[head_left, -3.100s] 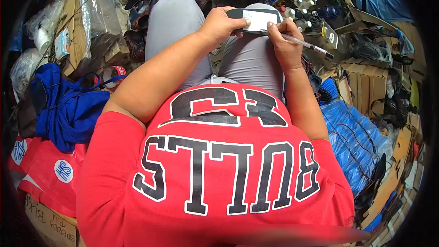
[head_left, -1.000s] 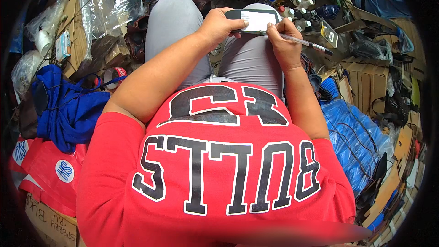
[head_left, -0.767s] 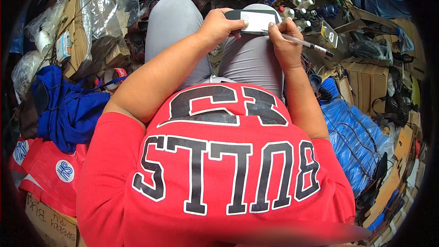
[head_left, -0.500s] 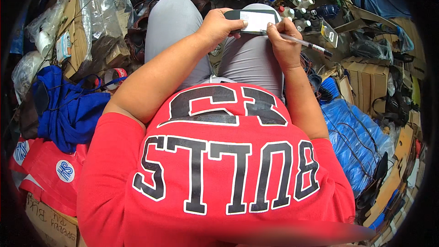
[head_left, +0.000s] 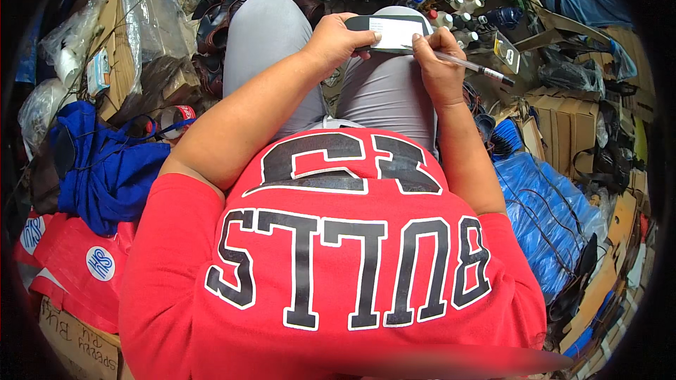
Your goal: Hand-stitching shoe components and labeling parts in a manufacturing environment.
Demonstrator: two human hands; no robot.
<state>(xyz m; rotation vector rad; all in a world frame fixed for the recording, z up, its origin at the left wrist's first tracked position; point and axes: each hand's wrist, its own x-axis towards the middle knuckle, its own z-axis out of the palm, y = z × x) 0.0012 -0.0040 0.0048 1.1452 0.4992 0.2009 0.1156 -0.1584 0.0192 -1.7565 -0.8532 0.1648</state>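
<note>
The left hand (head_left: 336,41) is clenched around the left end of a flat black rectangular object bearing a white label (head_left: 391,32), holding it on the right knee of the grey trousers (head_left: 384,91). The right hand (head_left: 438,63) grips a slim pen with a clear barrel and dark cap (head_left: 470,66) between thumb and fingers; the pen tip touches the right edge of the white label, and the barrel points out to the right. Both forearms extend from a red short-sleeved shirt with black lettering (head_left: 331,260). A crumpled blue cloth (head_left: 105,169) lies to the left of the person, and a blue plastic sheet (head_left: 546,211) lies to the right, with brown cardboard boxes (head_left: 563,123) just beyond it.
</note>
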